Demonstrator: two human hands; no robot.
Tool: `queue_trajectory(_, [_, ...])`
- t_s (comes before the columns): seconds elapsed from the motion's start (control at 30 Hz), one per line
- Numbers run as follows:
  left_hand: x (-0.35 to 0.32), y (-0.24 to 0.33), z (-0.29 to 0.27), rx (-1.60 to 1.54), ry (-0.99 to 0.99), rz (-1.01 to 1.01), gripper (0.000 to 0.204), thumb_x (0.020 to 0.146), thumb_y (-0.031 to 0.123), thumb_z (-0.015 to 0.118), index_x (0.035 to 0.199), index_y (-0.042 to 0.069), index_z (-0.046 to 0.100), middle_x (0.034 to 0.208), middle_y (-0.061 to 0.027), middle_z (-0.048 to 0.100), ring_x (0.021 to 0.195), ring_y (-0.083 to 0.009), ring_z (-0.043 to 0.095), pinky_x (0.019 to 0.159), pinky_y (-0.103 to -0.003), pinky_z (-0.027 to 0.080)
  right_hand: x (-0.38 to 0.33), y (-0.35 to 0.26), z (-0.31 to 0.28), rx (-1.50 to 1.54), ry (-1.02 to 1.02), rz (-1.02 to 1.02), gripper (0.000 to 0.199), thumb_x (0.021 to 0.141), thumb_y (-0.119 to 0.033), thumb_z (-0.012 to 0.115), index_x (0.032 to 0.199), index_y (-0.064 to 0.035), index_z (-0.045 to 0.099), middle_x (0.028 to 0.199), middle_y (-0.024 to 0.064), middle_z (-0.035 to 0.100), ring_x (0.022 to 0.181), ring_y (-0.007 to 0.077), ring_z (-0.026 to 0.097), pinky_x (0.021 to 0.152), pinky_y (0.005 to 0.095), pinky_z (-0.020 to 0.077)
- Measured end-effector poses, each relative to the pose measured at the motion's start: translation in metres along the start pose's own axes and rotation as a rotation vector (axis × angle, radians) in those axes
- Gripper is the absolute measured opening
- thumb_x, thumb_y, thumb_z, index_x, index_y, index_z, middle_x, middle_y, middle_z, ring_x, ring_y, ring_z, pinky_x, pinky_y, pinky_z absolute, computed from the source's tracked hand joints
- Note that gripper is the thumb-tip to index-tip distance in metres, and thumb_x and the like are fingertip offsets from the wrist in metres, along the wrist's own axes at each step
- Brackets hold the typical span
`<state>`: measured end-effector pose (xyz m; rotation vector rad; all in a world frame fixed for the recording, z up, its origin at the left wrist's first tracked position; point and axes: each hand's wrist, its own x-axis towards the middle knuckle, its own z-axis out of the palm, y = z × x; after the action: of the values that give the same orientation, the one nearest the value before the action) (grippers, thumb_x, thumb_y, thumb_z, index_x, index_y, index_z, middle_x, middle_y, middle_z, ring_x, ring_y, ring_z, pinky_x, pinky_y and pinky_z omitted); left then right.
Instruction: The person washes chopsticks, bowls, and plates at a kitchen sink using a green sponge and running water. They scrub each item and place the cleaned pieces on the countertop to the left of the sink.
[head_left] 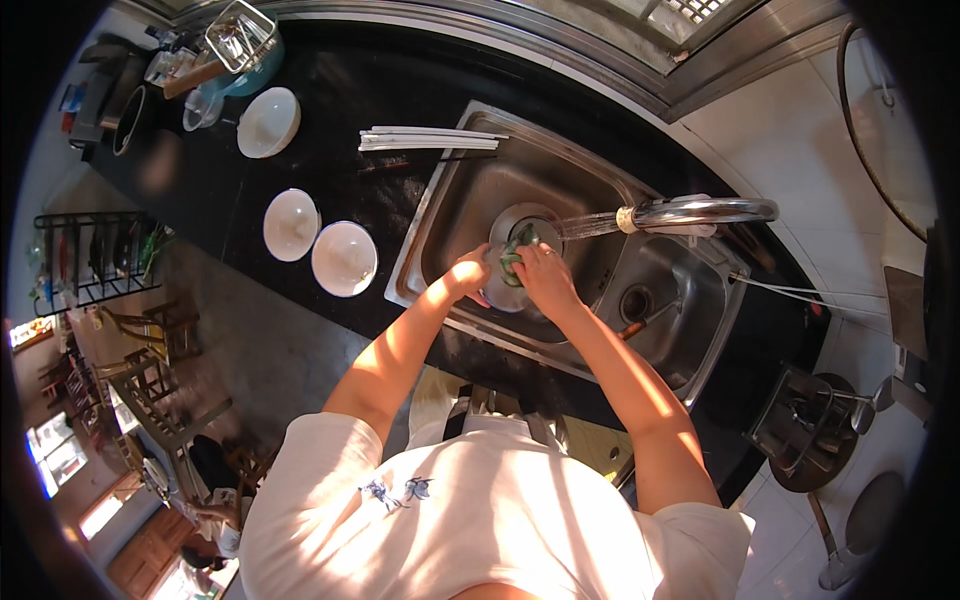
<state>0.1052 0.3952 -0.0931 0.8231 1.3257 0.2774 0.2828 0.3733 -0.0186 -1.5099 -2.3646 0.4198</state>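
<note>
Your two hands work close together over the sink's larger basin: left hand (468, 275) gripping the side of a pale dish (508, 298), right hand (545, 275) with fingers closed on a green cloth (518, 245) against it. Dish sits low in the basin, beside water running from a curved tap (710, 211). Steel sink (424, 210) set in a dark, glossy counter (385, 190); white chopsticks (430, 138) overlap its far-left rim. Leftward, two white bowls (345, 258) side by side, a larger bowl (268, 122) beyond. Pale wall tiles (755, 130) at right. Farther left, across grey floor (270, 335): black rack (95, 260), wooden chairs (165, 325).
</note>
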Motion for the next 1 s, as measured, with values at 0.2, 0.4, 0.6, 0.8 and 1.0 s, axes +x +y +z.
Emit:
queue_trajectory(0.2, [-0.049,0.047,0.008,0.129,-0.243,0.018,0.033,0.082,0.004,0.044,0.114,-0.003,0.048,0.101,-0.0191,0.058,0.09,-0.0348,0.063,0.054,-0.04,0.061,0.017,0.004,-0.005,0.232,-0.084,-0.104,0.042,0.071,-0.019,0.072,0.105,-0.0055,0.052,0.112,0.0147,0.056,0.1,0.0315,0.059,0.083,0.039,0.0482])
queue_trajectory(0.4, [-0.041,0.006,0.013,0.401,0.05,0.658,0.033,0.083,0.005,0.047,0.114,-0.004,0.053,0.096,-0.0242,0.062,0.093,-0.0382,0.06,0.081,-0.038,0.046,0.016,0.023,0.005,0.374,-0.261,-0.027,0.048,0.069,-0.027,0.075,0.107,-0.0062,0.053,0.104,0.016,0.061,0.094,0.0331,0.06,0.078,0.0394,0.0491])
queue_trajectory(0.6, [-0.067,0.041,0.028,0.297,0.399,0.731,0.04,0.076,-0.003,0.043,0.114,-0.001,0.055,0.104,-0.0249,0.055,0.094,-0.0418,0.055,0.085,-0.04,0.045,-0.007,-0.011,0.032,0.739,0.298,0.852,0.041,0.077,-0.027,0.074,0.103,-0.0004,0.059,0.1,0.0159,0.065,0.09,0.0257,0.063,0.077,0.0332,0.0486])
queue_trajectory(0.8, [-0.059,0.028,0.06,0.127,0.604,0.855,0.048,0.075,-0.005,0.043,0.122,-0.001,0.047,0.112,-0.024,0.048,0.101,-0.0423,0.051,0.092,-0.042,0.041,-0.009,-0.028,0.063,1.098,0.614,1.205,0.043,0.078,-0.028,0.075,0.104,0.0016,0.059,0.093,0.0116,0.067,0.083,0.0236,0.063,0.073,0.0335,0.0486])
queue_trajectory(1.0, [-0.041,0.043,0.015,0.359,0.13,0.584,0.035,0.081,0.004,0.044,0.115,0.002,0.055,0.104,-0.0256,0.06,0.097,-0.0425,0.057,0.085,-0.043,0.045,0.013,0.034,0.009,0.799,-0.023,0.729,0.037,0.075,-0.033,0.075,0.087,-0.0044,0.055,0.071,0.0132,0.063,0.067,0.0325,0.063,0.06,0.0366,0.0499])
